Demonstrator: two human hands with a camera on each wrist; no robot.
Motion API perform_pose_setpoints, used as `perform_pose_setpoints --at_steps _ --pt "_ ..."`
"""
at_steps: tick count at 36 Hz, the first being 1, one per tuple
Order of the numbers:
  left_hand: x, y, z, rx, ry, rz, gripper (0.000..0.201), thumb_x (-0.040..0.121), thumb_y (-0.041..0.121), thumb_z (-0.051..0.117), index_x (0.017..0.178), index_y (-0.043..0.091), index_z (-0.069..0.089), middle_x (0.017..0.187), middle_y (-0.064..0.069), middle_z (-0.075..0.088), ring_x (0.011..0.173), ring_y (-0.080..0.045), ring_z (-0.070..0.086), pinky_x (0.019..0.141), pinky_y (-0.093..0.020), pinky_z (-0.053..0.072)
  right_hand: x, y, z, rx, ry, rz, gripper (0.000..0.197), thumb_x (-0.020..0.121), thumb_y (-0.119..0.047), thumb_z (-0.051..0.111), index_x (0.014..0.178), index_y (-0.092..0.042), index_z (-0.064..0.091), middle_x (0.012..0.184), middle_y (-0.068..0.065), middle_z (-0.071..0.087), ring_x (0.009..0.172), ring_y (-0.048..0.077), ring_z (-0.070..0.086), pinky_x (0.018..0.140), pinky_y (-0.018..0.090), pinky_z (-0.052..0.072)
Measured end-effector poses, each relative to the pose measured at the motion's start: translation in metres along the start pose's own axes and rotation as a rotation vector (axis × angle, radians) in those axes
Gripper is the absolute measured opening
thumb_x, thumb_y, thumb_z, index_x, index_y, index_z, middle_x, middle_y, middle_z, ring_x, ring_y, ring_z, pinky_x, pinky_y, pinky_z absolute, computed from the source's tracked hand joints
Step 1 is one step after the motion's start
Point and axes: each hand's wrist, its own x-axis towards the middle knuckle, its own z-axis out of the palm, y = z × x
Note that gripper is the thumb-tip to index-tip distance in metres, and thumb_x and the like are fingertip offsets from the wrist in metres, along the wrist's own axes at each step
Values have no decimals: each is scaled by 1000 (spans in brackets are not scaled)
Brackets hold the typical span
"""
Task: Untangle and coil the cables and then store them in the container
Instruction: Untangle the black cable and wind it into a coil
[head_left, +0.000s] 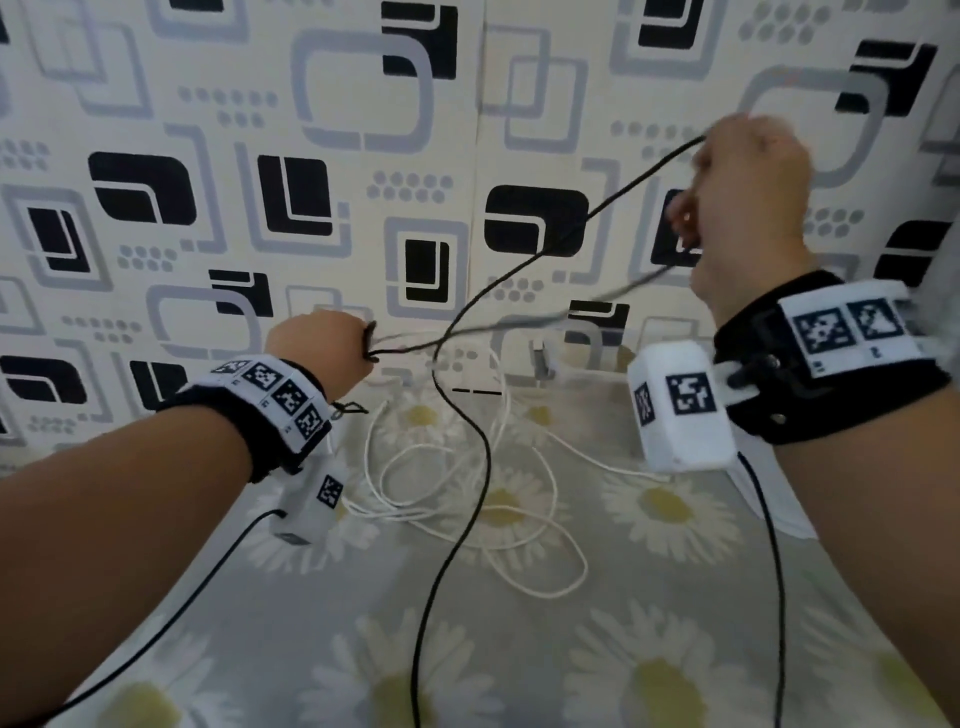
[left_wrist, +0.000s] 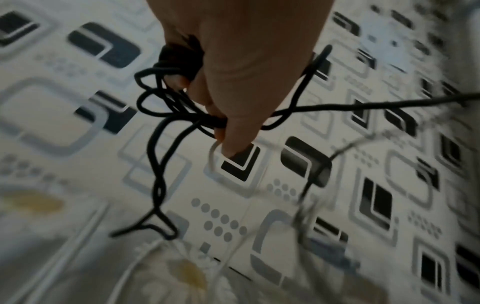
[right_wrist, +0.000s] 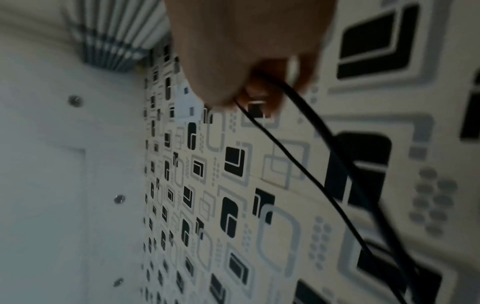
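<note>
A thin black cable (head_left: 519, 265) runs between my two raised hands and drops in a long strand to the bed. My left hand (head_left: 322, 348) grips several small loops of it; in the left wrist view the black cable (left_wrist: 166, 115) is bunched around the fingers (left_wrist: 233, 115). My right hand (head_left: 748, 208), held high at the right, pinches the cable; its fingers (right_wrist: 223, 82) are curled round the strand (right_wrist: 306, 164). A white cable (head_left: 467, 488) lies in a loose tangle on the bed. A clear container (head_left: 587, 358) stands at the back against the wall.
The bed sheet (head_left: 649, 597) is grey with daisy prints. A patterned black, grey and cream wall (head_left: 260, 156) stands close behind. Black leads (head_left: 774, 571) hang from the wrist cameras. A white panel with screws (right_wrist: 52, 164) shows in the right wrist view.
</note>
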Motion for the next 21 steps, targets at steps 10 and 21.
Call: perform_pose_setpoints --at_steps 10,21 --pt "-3 4 5 -185 -44 146 36 89 51 56 73 18 56 75 -2 60 72 -23 56 62 -29 42 -39 45 -10 -1660 -1167 25 26 82 -29 63 61 -12 61 44 -4 59 56 19 59 59 27 47" --pt "-26 31 4 73 -62 347 31 95 47 47 98 19 60 97 1 62 91 -23 61 66 -29 42 -59 83 41 -1112 -1058 -383 38 93 -41 56 127 -24 52 114 -3 56 107 19 54 87 34 43"
